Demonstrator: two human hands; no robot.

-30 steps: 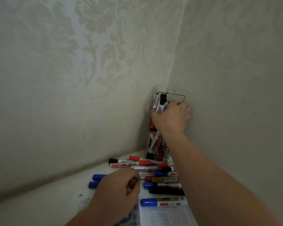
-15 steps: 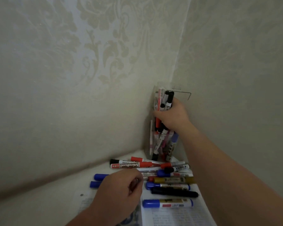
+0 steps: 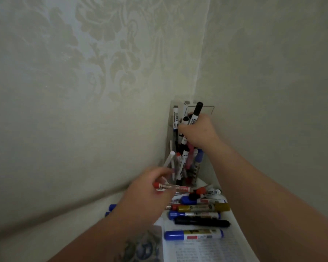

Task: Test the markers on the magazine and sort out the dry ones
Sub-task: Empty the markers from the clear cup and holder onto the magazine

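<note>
A clear plastic holder (image 3: 170,140) full of markers stands in the corner of two walls. My right hand (image 3: 198,132) is at its top and grips a black-capped white marker (image 3: 197,114) that sticks up above the rim. My left hand (image 3: 150,191), blurred by motion, is at the foot of the holder with its fingers round a red-capped marker (image 3: 171,187) at the far end of the pile. Several loose markers lie on the open magazine (image 3: 206,250): a blue one (image 3: 193,234), a black one (image 3: 202,223) and a gold one (image 3: 204,207).
Patterned wallpaper closes the space on the left and right, leaving a narrow white surface (image 3: 83,229). Two blue caps (image 3: 111,207) peek out left of my left forearm. The magazine's right edge lies close to the right wall.
My left hand has moved forward from the magazine to the red-capped marker by the holder. My right hand has drawn the black-capped marker higher out of the holder.
</note>
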